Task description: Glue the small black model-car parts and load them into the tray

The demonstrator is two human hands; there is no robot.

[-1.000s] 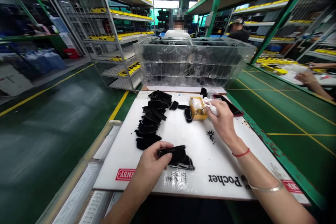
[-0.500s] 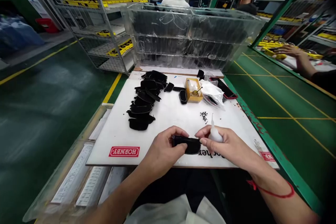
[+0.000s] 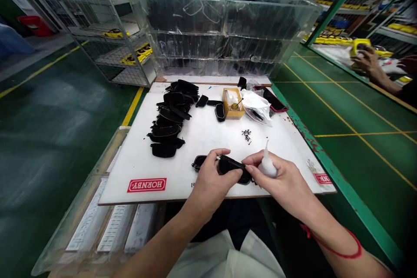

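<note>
My left hand [image 3: 213, 180] grips a glossy black part [image 3: 232, 166] near the front edge of the white board [image 3: 130, 156]. In my right hand [image 3: 282, 180] is a small white squeeze bottle [image 3: 267, 166], its thin tip pointing up; thumb and forefinger of that hand meet at the right end of the black part. Another black piece [image 3: 198, 163] lies just left of my left hand, partly hidden by it. Small dark screws [image 3: 246, 135] are scattered beyond my hands. Overlapping black parts [image 3: 169, 124] form a long pile at the board's left.
Behind the screws stand a yellow box [image 3: 233, 113], a white packet [image 3: 257, 103] and a red-edged phone [image 3: 275, 100]. A clear bin [image 3: 208, 47] rises past the board's far edge. At right, another person's hand [image 3: 368, 61] holds a yellow object.
The view has shifted slightly, with the table scene moving left and up. The black part is now tilted, and a second black piece shows beside my left hand. The other person's hand has lifted a yellow object.
</note>
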